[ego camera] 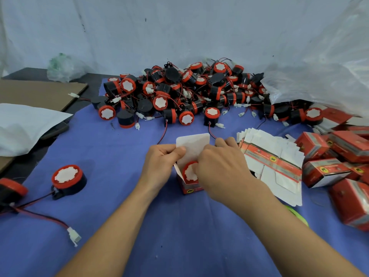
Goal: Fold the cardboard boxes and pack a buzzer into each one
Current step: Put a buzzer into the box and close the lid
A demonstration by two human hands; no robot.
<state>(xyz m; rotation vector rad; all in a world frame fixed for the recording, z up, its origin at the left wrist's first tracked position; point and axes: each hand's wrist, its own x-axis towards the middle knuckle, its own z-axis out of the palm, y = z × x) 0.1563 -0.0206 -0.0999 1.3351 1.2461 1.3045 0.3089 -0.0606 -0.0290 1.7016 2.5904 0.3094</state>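
**Left hand (161, 156) and right hand (217, 166) seat a buzzer in an open box**

At far left, two loose buzzers (67, 179) lie on the blue cloth (139, 226), their leads trailing toward the near edge.

The left hand pinches the left edge of the white flap (192, 143) between thumb and curled fingers, keeping it upright. Between the hands the box (189, 187) stands on end on the cloth, mouth up. The buzzer (188, 172) sits in that mouth, white face up, its red rim about level with the opening.

The right hand arches over the box top. Its thumb rests against the buzzer and its fingers curl past the flap's right edge, so it seems to grip the box while pressing. Its palm side is hidden.

Behind lies the pile (189, 90) of unpacked buzzers. Just right of the hands is a fan of flat boxes (273, 156), then the packed boxes (327, 156).

The step looks like insertion, nearly done. The next move calls for pressing the buzzer fully down, with its lead, which I cannot see, tucked inside. The flap then needs folding over and its tongue slipping in, while the left hand steadies the box.
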